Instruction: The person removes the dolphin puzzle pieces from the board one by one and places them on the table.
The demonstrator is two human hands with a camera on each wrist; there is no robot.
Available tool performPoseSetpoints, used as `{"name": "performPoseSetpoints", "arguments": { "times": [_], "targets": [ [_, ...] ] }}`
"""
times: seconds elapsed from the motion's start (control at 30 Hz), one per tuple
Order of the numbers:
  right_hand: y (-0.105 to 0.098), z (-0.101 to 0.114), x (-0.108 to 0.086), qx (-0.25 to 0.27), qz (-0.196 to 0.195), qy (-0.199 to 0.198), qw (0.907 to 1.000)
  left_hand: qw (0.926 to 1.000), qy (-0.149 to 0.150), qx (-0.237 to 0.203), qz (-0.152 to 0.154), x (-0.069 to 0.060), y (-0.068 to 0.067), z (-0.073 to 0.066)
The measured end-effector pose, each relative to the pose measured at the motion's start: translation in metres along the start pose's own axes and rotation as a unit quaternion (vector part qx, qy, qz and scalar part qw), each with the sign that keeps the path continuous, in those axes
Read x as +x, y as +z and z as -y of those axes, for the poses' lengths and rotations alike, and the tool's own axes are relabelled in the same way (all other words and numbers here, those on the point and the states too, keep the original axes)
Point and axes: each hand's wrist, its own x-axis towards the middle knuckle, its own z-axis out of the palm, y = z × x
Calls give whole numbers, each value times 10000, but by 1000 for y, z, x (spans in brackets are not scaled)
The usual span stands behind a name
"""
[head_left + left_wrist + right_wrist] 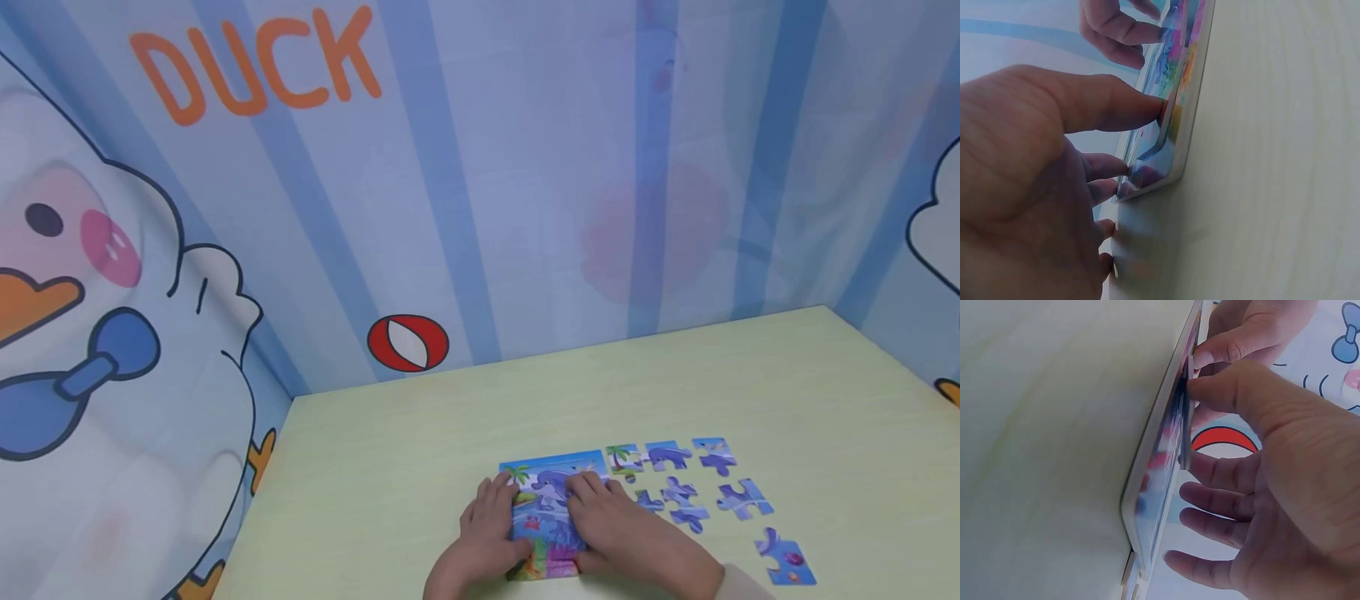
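Note:
A jigsaw puzzle board [551, 529] with a dolphin, a palm tree and sea creatures lies flat between both hands. My left hand [487, 529] holds the board at its left side. In the left wrist view its thumb [1113, 103] rests near the lower corner and the fingertips meet the far edge. My right hand [618, 525] lies over the board's right part. Between its thumb [1222, 394] and forefinger it pinches a puzzle piece [1186, 440], seen edge-on and tilted above the board. That piece's picture is hidden.
Several loose pieces lie right of the board, among them a palm tree piece [624, 458], a dolphin piece [666, 455] and a corner piece [791, 562]. The pale wooden table [375, 483] meets a blue striped cloth [525, 208] at the back and sides.

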Motion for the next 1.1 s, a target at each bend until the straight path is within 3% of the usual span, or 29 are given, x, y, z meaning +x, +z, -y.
{"name": "performPoseSetpoints", "arguments": {
  "times": [0.37,0.53,0.87,1.1],
  "targets": [
    [-4,0,-4,266,-90,-128,9995,9992,170,-221,-279,-1,9,9],
    [-12,-3,-6,628,-134,-104,9979,9997,91,-161,-189,-6,5,12],
    [-35,-23,-32,662,-373,-21,9971,9999,100,-87,-28,-3,3,6],
    [-42,-32,-50,622,-716,-236,9952,9997,158,-211,0,4,9,9]
  ]
}}
